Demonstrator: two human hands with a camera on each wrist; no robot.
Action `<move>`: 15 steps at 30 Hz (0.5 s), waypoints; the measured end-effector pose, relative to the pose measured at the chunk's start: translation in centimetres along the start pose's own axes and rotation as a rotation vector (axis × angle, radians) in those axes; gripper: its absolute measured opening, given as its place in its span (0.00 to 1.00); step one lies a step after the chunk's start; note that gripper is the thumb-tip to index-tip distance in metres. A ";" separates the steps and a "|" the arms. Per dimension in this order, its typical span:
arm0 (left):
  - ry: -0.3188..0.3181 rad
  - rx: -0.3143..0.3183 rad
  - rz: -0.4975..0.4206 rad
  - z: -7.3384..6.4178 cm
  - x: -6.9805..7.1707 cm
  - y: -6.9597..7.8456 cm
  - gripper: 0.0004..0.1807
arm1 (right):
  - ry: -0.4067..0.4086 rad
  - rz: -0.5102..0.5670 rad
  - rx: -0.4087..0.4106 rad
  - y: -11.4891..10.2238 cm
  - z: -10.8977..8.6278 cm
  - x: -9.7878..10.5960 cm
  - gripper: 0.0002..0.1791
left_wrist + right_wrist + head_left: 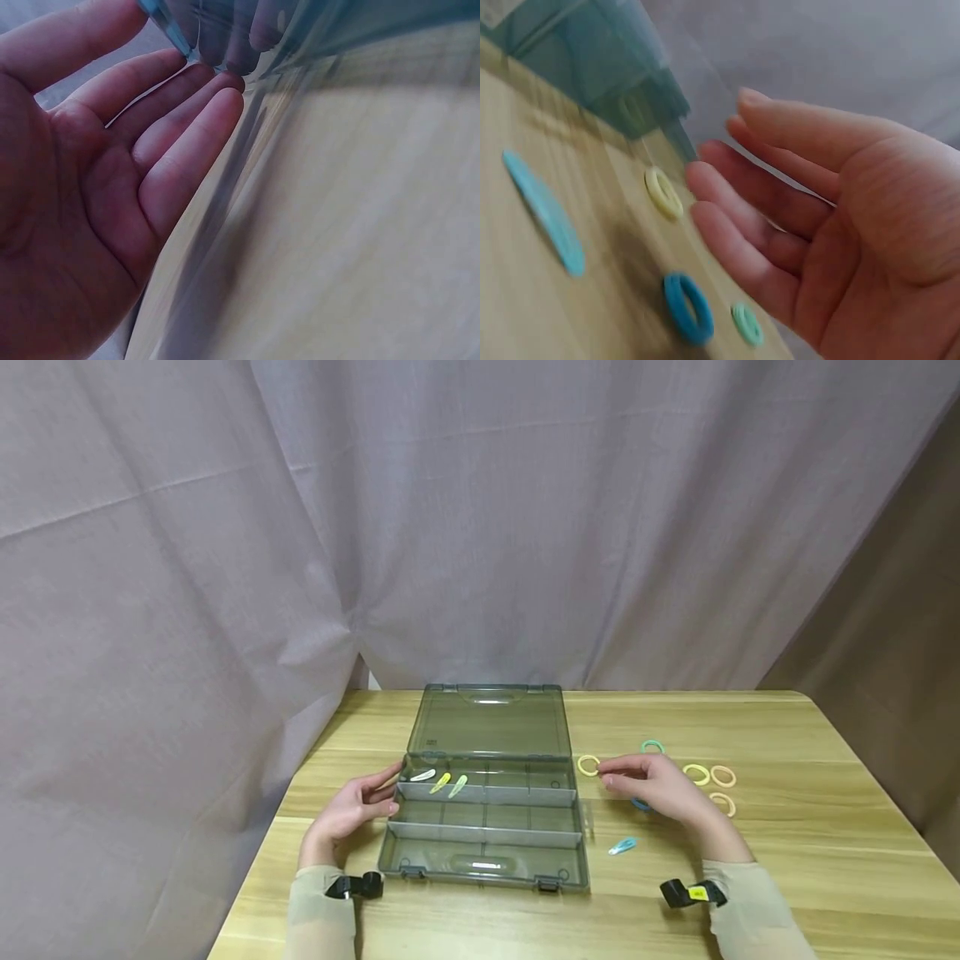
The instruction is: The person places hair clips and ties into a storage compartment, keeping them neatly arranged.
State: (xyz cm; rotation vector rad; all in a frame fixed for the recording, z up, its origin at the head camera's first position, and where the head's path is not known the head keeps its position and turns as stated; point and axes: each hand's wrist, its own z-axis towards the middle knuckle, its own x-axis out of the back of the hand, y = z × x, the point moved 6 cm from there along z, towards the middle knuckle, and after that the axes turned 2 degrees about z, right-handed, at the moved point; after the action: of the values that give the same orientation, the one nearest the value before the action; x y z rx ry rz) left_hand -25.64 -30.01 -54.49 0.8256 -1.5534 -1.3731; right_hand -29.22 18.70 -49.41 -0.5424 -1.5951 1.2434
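A smoky translucent divider box (483,837) lies with its lid (491,722) folded back. My left hand (352,810) is at the box's left side, straight fingers touching the outer wall and thumb at the rim. White (423,775), yellow (441,782) and green (458,786) snap hair clips are in the back row. My right hand (656,789), fingers slightly bent and holding nothing, hovers right of the box. Its fingertips are close to a pale yellow hair tie (588,766). In the right wrist view that hair tie (663,193) lies on the table beyond the fingers.
A teal hair clip (622,846) lies right of the box. Around the right hand are a blue hair tie (640,804), partly hidden, a green one (652,746), another yellow one (696,774) and two peach ones (723,776). A grey curtain (480,527) hangs behind the table.
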 end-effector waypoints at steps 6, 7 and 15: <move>-0.011 0.008 0.017 -0.3 -0.2 -0.2 0.43 | -0.121 0.076 -0.026 2.7 -2.7 -0.1 0.19; -0.013 0.009 0.021 -0.2 -0.2 -0.2 0.43 | -0.135 0.077 -0.022 2.9 -3.0 -0.1 0.19; -0.001 0.014 0.008 -0.2 -0.1 0.0 0.43 | -0.229 0.087 -0.016 3.8 -3.7 -0.5 0.19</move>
State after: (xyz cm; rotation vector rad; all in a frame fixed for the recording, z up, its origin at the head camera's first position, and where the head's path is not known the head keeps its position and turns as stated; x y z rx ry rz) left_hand -25.43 -29.97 -54.51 0.8273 -1.5671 -1.3582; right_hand -26.54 21.39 -53.19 -0.4979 -1.7890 1.3995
